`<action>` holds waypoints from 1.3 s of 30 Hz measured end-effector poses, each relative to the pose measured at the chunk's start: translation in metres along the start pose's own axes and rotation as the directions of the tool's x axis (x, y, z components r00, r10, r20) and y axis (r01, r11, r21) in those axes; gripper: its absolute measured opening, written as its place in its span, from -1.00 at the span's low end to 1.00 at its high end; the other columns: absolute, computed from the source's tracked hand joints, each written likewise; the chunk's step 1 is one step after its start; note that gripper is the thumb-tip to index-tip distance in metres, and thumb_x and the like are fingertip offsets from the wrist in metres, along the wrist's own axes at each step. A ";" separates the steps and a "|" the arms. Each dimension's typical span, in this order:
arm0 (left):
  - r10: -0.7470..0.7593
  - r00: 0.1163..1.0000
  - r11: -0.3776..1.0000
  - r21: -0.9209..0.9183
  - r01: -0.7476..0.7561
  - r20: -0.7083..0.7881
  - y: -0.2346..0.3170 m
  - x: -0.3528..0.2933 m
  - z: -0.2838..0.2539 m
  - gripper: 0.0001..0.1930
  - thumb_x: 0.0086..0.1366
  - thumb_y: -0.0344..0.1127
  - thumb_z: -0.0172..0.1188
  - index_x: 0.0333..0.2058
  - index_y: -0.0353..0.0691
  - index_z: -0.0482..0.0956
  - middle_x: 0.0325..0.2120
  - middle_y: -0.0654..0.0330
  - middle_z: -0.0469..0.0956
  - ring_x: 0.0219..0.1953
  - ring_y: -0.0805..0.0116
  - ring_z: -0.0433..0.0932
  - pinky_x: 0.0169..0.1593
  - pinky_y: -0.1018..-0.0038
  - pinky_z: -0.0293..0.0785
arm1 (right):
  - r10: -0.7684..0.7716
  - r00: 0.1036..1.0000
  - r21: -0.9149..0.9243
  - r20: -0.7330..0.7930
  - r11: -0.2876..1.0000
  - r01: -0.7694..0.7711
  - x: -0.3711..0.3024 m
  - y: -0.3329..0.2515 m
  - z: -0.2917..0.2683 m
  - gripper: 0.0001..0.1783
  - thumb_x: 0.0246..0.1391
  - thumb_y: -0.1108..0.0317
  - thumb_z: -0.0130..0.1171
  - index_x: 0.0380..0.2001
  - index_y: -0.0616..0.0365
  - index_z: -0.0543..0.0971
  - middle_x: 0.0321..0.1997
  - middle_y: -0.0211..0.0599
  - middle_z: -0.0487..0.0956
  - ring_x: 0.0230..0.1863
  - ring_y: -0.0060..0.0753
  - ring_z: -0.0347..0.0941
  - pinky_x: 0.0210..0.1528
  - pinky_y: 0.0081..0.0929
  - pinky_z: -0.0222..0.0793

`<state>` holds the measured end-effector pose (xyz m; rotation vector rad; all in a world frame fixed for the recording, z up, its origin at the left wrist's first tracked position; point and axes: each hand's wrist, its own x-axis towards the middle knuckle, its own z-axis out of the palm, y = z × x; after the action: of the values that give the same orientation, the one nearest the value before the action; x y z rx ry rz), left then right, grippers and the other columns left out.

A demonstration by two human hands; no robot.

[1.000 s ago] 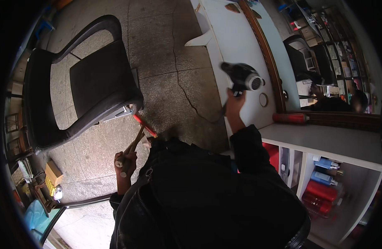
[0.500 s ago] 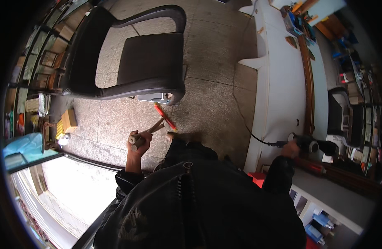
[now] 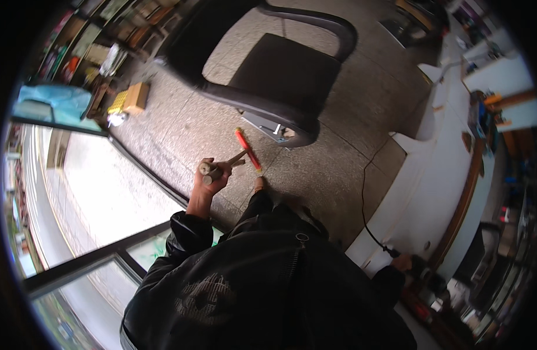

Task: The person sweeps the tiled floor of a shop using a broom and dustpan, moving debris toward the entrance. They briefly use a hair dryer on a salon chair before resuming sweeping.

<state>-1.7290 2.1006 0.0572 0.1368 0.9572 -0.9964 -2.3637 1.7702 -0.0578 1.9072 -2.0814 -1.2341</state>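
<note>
My left hand (image 3: pixel 215 179) is closed around round-ended wooden handles, left of my dark jacket. They belong to a T-shaped tool (image 3: pixel 248 150) with a red bar across its far end, yellowish at the tips. A second wooden stick shows beside it; what it ends in cannot be made out. Out at the right, my right hand (image 3: pixel 401 262) grips a dark corded thing, a hair dryer (image 3: pixel 421 269) by its shape, partly lost in shadow. Its black cord (image 3: pixel 365 210) runs up past a white counter. The nearest thing to the red bar is a black armchair (image 3: pixel 286 70).
The white counter (image 3: pixel 438 169) with a brown edge runs down the right, tools and a mirror beyond it. At the left stand a glass door frame (image 3: pixel 146 175), a cardboard box (image 3: pixel 136 98) and crowded shelves (image 3: pixel 93 46). Speckled tiles cover the floor (image 3: pixel 332 175).
The view has turned, so the chair shows farther right and the doorway larger. My left hand still carries the T-shaped tool. My right hand keeps the hair dryer, now lower in the view.
</note>
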 end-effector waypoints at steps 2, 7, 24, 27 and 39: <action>-0.048 0.997 0.999 0.000 0.048 0.055 0.008 0.008 -0.006 -0.75 0.00 -0.26 -0.04 -0.47 -0.36 0.21 -0.65 0.20 0.26 -0.60 0.36 0.27 -0.43 0.45 0.35 | 0.623 0.617 0.390 -0.481 0.782 -0.486 -0.015 -0.029 0.001 -0.77 -0.20 0.25 0.07 -0.48 0.19 0.48 -0.38 -0.09 0.51 -0.42 -0.19 0.48 -0.44 -0.31 0.38; 0.028 0.999 0.985 0.168 -0.025 -0.015 -0.003 0.006 -0.013 -0.79 -0.04 -0.28 -0.01 -0.44 -0.28 0.31 -0.64 0.16 0.38 -0.62 0.33 0.37 -0.51 0.42 0.36 | 0.082 0.812 0.619 -0.578 0.692 0.371 -0.041 -0.100 -0.054 -0.66 -0.16 0.28 0.09 -0.31 0.30 0.47 -0.27 -0.05 0.47 -0.19 -0.02 0.40 -0.16 -0.27 0.32; -0.116 0.988 0.905 0.420 0.062 0.105 0.122 -0.059 -0.038 -0.58 -0.01 -0.34 0.01 -0.13 -0.38 0.30 -0.31 -0.12 0.44 -0.23 0.04 0.47 -0.16 0.24 0.45 | -0.921 -0.023 0.903 0.390 0.387 -0.184 -0.437 -0.526 -0.240 -0.76 0.07 0.29 -0.22 -0.29 0.23 0.32 -0.36 -0.08 0.44 -0.39 -0.22 0.43 -0.32 -0.31 0.41; -0.159 0.987 0.947 0.284 0.152 0.003 0.167 -0.081 -0.031 -0.61 0.01 -0.42 -0.02 -0.12 -0.37 0.27 -0.32 -0.07 0.45 -0.33 0.11 0.51 -0.35 0.36 0.54 | -0.951 0.038 0.944 0.306 0.298 -0.141 -0.452 -0.552 -0.248 -0.73 0.06 0.28 -0.12 -0.23 0.24 0.34 -0.34 -0.21 0.45 -0.27 -0.39 0.40 -0.19 -0.45 0.35; 0.055 0.998 0.995 0.079 -0.057 0.030 0.339 -0.122 -0.011 -0.95 -0.04 -0.56 -0.01 -0.54 -0.39 0.31 -0.67 0.14 0.40 -0.67 0.42 0.42 -0.57 0.55 0.48 | -0.962 0.167 0.976 0.215 0.205 -0.076 -0.521 -0.746 -0.390 -0.88 -0.04 0.44 0.02 -0.58 0.22 0.36 -0.60 -0.31 0.40 -0.55 -0.49 0.35 -0.37 -0.53 0.39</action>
<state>-1.5007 2.3788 0.0363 0.2149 0.8837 -0.9833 -1.4277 2.0863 0.0119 3.4880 -3.0340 -1.8598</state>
